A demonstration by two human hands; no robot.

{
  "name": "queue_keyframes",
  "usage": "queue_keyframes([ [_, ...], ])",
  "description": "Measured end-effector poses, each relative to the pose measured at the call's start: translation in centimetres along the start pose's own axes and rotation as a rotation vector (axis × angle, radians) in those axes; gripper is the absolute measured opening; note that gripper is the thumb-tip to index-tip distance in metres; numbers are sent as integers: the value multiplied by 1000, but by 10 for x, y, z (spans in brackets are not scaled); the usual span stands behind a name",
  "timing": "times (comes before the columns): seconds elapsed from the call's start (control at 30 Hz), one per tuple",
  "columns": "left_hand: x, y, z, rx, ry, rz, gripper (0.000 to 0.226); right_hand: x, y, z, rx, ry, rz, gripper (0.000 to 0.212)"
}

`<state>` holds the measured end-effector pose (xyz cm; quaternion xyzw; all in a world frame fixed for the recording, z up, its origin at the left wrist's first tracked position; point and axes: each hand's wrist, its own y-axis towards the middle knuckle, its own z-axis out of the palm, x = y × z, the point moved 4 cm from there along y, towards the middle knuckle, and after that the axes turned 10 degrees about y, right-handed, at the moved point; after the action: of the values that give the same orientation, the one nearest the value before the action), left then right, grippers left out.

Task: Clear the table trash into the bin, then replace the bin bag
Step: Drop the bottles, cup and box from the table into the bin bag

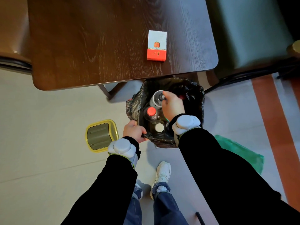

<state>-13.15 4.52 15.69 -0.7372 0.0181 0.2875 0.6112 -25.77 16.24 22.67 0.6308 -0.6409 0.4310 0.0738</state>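
Hands at the lined bin [198, 101] beside the table [97, 46]

The right hand [172, 105] grips what looks like a clear plastic bottle [156, 98] inside the bin; the left hand [134, 130] pinches the black bin bag [139, 101] at its near rim. A red-and-white carton [157, 45] lies on the table beyond the bin.

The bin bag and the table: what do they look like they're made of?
The bin bag: thin black plastic film, by its glossy crinkles and folds over the rim. The table: dark brown wood or wood veneer with visible grain and a smooth sheen; which of the two cannot be told.
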Motion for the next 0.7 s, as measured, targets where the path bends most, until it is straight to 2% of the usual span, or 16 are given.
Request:
queue_keyframes([
  [0.07, 2, 2, -2, 2, -27, -18, 31, -1, 2, 18, 247, -152, 50, 40],
  [0.1, 2, 3, -1, 1, -17, -17, 33, -2, 2, 20, 274, -172, 59, 42],
  [0.13, 1, 3, -2, -1, -2, -14, 33, 0, 4, 16, 212, -143, 46, 41],
  [0.27, -3, 3, -3, -9, 0, -15, 32, 34, 1, -25, -369, 92, -220, 26],
  [0.33, -3, 4, -3, -20, -9, -20, 33, 55, 9, -39, -484, 144, -323, 27],
  [0.4, -4, 4, -4, -31, -7, -23, 32, 73, 24, -44, -434, 87, -329, 40],
  [0.5, -4, 8, -10, -30, 11, -29, 30, 93, 52, -39, -224, -65, -251, 58],
  [0.6, 0, 14, -16, -20, 40, -15, 31, 103, 72, -30, -103, -202, -208, 57],
  [0.7, 1, 15, -19, -10, 28, -8, 31, 104, 80, -25, -49, -286, -186, 51],
])
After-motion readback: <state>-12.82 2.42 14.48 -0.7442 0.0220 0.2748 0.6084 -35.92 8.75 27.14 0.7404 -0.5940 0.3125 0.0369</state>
